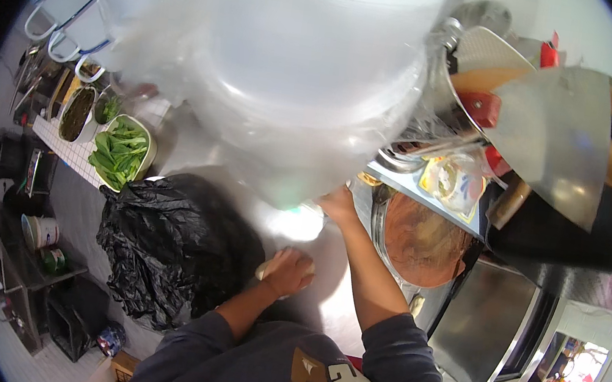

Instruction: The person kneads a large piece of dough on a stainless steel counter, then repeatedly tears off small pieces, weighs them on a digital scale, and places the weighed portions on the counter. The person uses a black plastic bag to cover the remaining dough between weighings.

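My left hand (288,272) rests on a pale, rounded lump, perhaps dough, on the steel worktop (340,264); the fingers cover most of it. Farther forward, my right hand (339,203) reaches to the underside of a hazy mass of clear plastic. Its fingertips are partly hidden, so what they touch cannot be told. A large translucent plastic container (317,49), wrapped in clear film, looms close to the camera and hides much of the worktop. Left of my left hand lies a crumpled black plastic bag (178,250).
Leafy greens (120,151) fill a white tub at the left, beside a tub of dark food (78,114). On the right are a round wooden chopping block (423,240), a cleaver (558,142) in a metal pot of utensils, and a steel-fronted cabinet (482,321). Shelving (27,265) stands lower left.
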A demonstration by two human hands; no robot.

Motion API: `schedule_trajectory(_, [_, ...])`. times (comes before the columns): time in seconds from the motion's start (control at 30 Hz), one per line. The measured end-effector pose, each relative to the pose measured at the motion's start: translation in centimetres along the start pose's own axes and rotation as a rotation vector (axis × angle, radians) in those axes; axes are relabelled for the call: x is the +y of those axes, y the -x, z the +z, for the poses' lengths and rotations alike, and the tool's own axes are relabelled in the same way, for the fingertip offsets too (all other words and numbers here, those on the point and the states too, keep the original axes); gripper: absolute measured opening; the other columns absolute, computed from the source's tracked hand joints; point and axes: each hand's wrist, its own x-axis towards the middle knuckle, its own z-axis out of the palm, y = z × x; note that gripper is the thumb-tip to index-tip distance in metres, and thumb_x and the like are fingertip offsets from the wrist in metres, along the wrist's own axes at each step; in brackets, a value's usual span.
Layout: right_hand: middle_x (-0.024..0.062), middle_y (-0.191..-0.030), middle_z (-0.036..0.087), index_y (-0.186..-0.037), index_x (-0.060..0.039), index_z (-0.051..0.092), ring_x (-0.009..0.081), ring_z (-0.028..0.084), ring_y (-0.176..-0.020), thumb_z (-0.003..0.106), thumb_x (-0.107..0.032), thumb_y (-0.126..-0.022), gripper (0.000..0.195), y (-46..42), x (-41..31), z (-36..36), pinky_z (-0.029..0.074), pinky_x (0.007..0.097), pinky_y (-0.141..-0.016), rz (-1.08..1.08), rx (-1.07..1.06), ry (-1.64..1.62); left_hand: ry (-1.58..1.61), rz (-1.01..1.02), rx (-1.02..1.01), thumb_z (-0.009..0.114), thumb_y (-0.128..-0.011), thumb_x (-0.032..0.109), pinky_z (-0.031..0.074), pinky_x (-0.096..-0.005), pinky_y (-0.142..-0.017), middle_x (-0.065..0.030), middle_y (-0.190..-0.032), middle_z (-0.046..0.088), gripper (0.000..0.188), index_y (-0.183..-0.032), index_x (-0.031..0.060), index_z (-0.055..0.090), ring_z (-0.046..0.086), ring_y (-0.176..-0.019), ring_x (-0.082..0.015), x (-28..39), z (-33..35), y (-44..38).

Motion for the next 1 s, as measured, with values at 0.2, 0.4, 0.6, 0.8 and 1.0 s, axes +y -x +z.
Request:
schedule_trajectory(0.2, [0.0053, -0.113, 0.063, -0.134, -0.0117, 0.057, 0.0179, 0.067, -0.098, 0.067, -0.001, -0.09, 0.047, 9.6, -1.1, -5.2, 0.059, 0.0357, -0.079, 0.287, -0.06, -1.146, -0.079, -0.083, -0.156, 0.069, -0.092, 0.042, 0.041, -0.0504, -0.1, -0.0098, -0.12, 0.063, 0.037, -0.118, 0.0171, 0.071, 0.055, -0.114, -0.0337, 0.3, 0.7, -0.9])
schedule_trajectory(0.4, [0.0129, -0.074, 0.072, -0.084, 0.0015, 0.074, 0.0212, 0.07, -0.07, 0.071, -0.056, -0.095, 0.059, 21.4, 6.1, -4.6, 0.057, 0.0368, -0.065, 0.492, 0.342, -0.711, -0.118, 0.126, 0.046, 0.068, -0.092, 0.036, 0.043, -0.0519, -0.098, -0.0132, -0.116, 0.065, 0.034, -0.116, 0.0122, 0.069, 0.058, -0.112, -0.0373, 0.7, 0.6, -1.0])
schedule_trajectory(0.6, [0.0154, -0.074, 0.071, -0.069, -0.0048, 0.075, 0.0379, 0.066, -0.073, 0.069, -0.05, -0.092, 0.05, 31.1, 15.4, -2.2, 0.054, 0.0451, -0.071, 0.436, 0.839, 0.16, -0.141, 0.127, -0.089, 0.067, -0.095, 0.031, 0.043, -0.0538, -0.103, -0.0188, -0.123, 0.065, 0.039, -0.126, 0.0068, 0.066, 0.058, -0.118, -0.0415, -1.2, 2.2, -0.8])
schedule_trajectory(0.8, [0.0071, -0.078, 0.068, -0.094, -0.0121, 0.074, 0.0284, 0.066, -0.08, 0.066, -0.024, -0.092, 0.015, 30.4, 20.9, 0.2, 0.054, 0.0421, -0.077, 0.288, 0.783, 0.388, -0.271, 0.184, -0.121, 0.058, -0.1, 0.018, 0.048, -0.0538, -0.1, -0.023, -0.114, 0.067, 0.031, -0.124, -0.0011, 0.063, 0.062, -0.111, -0.0431, -2.9, 2.5, -1.3])
schedule_trajectory(1.0, [0.0049, -0.088, 0.064, -0.116, -0.0102, 0.074, 0.0258, 0.062, -0.095, 0.068, -0.04, -0.093, 0.038, 32.3, 19.5, -1.9, 0.048, 0.0433, -0.089, 0.195, 0.824, 0.328, -0.44, 0.187, -0.31, 0.043, -0.11, 0.057, 0.053, -0.0549, -0.09, -0.0292, -0.11, 0.071, 0.067, -0.118, -0.0032, 0.071, 0.066, -0.1, -0.0494, -1.5, 1.5, -2.6])
